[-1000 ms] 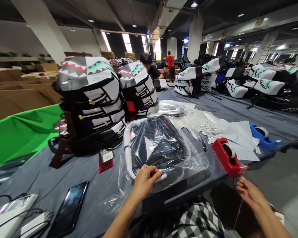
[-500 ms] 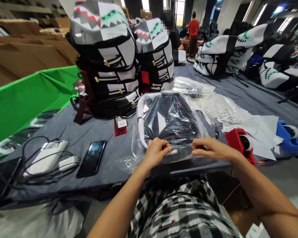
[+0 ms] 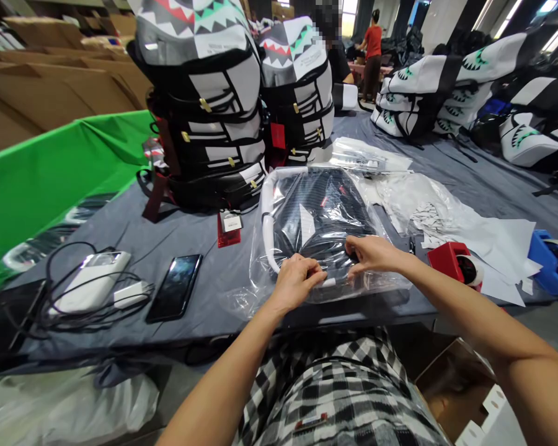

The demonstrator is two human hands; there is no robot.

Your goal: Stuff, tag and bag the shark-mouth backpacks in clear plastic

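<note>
A black ribbed backpack (image 3: 323, 195) with white trim lies flat inside a clear plastic bag (image 3: 258, 260) on the table in front of me. My left hand (image 3: 300, 280) is at the bag's near edge, its fingers curled and its thumb closed against them on the plastic. A small white patch shows beside that thumb. My right hand (image 3: 369, 253) rests over the near right part of the bag. Its thumb and curled fingers are apart, with the fingertips touching the plastic.
Stacked backpacks (image 3: 223, 133) rise behind the bag. A red tape dispenser (image 3: 449, 260) and blue tape dispenser (image 3: 551, 263) stand right, near loose plastic and papers (image 3: 497, 235). A phone (image 3: 174, 288), cabled white device (image 3: 95, 282) and red tag (image 3: 229, 229) lie left. People stand at the back.
My right hand has moved left and slightly away from me, over the bag, closer to my left hand. My left hand stays at the bag's near edge. The view has shifted slightly.
</note>
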